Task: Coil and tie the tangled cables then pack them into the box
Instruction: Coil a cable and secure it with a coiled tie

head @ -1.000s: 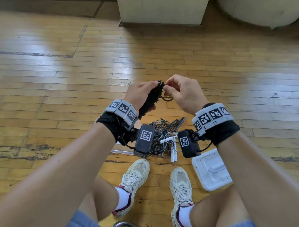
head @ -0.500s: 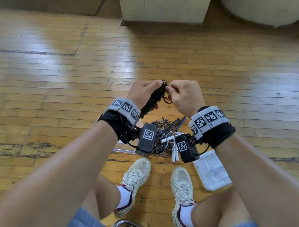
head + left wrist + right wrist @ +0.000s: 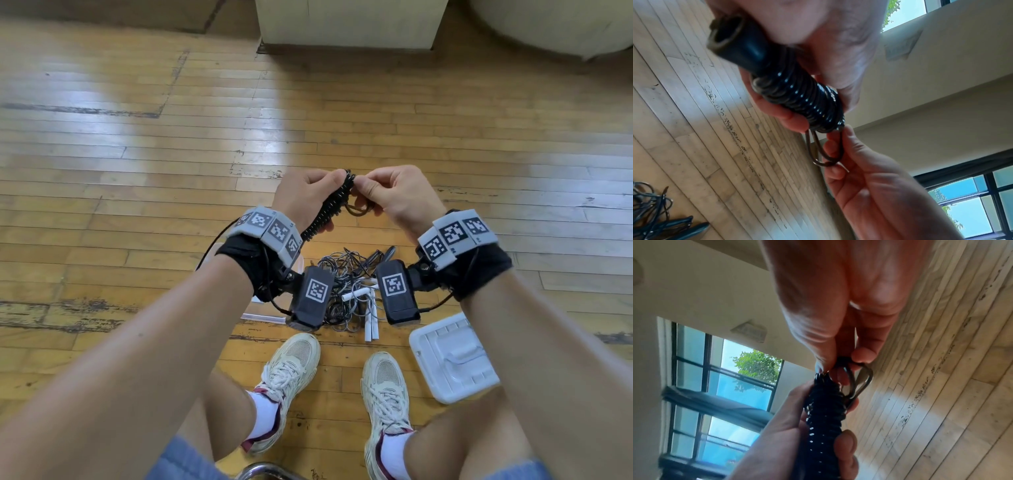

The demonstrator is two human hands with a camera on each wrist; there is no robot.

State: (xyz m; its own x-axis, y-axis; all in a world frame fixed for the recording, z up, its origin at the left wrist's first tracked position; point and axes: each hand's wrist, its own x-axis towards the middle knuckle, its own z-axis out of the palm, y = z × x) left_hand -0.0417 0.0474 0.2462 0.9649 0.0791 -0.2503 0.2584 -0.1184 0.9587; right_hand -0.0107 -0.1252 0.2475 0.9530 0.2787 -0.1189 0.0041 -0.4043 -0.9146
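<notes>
A person's pale trainers (image 3: pixel 293 371) were planted on the wooden floor (image 3: pixel 102 164) nearest the camera, with a white plastic lid (image 3: pixel 452 359) lying just to their right, apparently set aside so the box could be filled. Just beyond the feet lay the heap of tangled cables (image 3: pixel 346 287), grey and black strands with white plugs among them, kept within easy reach and not yet sorted; a clear box (image 3: pixel 262 313) showed only as an edge left of the heap, mostly hidden behind the left forearm. Above the heap, the left hand (image 3: pixel 305 202) was wrapped around a black spiral cable (image 3: pixel 330 209), fingers and thumb clenched on its coils, seemingly to keep them pressed tight together. The right hand (image 3: pixel 394 198) met it at the cable's far end, thumb and fingers pinching a thin dark band (image 3: pixel 826 155) that looped out from the last coils, probably held taut so it could bind the bundle. Tying appeared to be the step in hand, with packing yet to come. Farther off stood a pale cabinet base (image 3: pixel 349 24) on the floorboards.
</notes>
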